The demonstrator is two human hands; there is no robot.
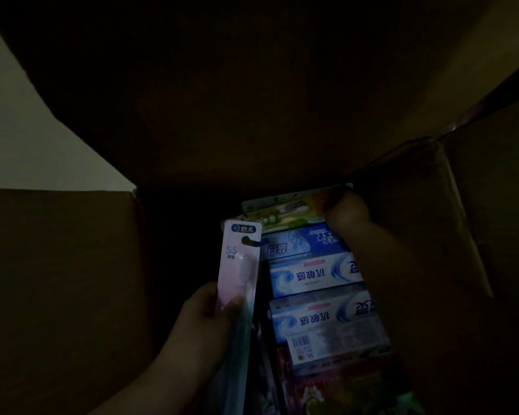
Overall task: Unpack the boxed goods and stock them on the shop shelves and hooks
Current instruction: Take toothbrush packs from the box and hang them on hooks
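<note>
Head view, left hand pinching toothbrush pack, thumb across front

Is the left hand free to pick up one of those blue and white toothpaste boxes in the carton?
Probably not yet. The left hand already grips a pink toothbrush pack, so its fingers are occupied. The toothpaste boxes lie uncovered right beside it, so nothing else blocks the way.

- A pale wall or floor surface shows at the upper left, beyond the carton's raised flap — dimly lit, featureless.
- A lighter strip appears at the upper right — too dark to identify.
</note>
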